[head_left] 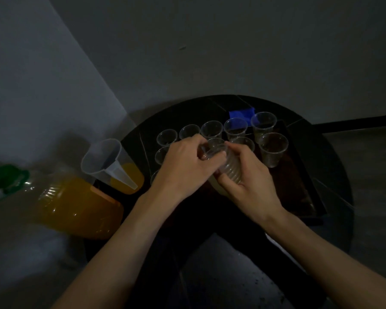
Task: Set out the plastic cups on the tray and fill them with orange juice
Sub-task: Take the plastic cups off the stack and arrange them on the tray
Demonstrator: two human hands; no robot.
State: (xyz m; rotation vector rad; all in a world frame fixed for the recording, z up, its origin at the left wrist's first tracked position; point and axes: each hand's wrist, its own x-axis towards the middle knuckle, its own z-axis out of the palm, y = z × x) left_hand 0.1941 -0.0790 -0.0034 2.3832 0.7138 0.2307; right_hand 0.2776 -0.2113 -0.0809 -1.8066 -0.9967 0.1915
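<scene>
Several empty clear plastic cups [273, 149] stand upright in rows on a dark rectangular tray [299, 188] on a round black table. Over the tray's middle, my right hand [247, 184] grips a stack of nested clear cups [231, 169], tilted with the open end toward the left. My left hand [183, 168] pinches the rim of the top cup [214, 150] of that stack. A clear jug [112, 166] with some orange juice stands at the table's left edge. A large juice bottle [76, 208] with a green cap lies left of it.
A blue object [241, 113] lies on the table behind the far row of cups. Pale walls meet in a corner at the left. The floor shows below the table's near edge [221, 275]. The scene is dim.
</scene>
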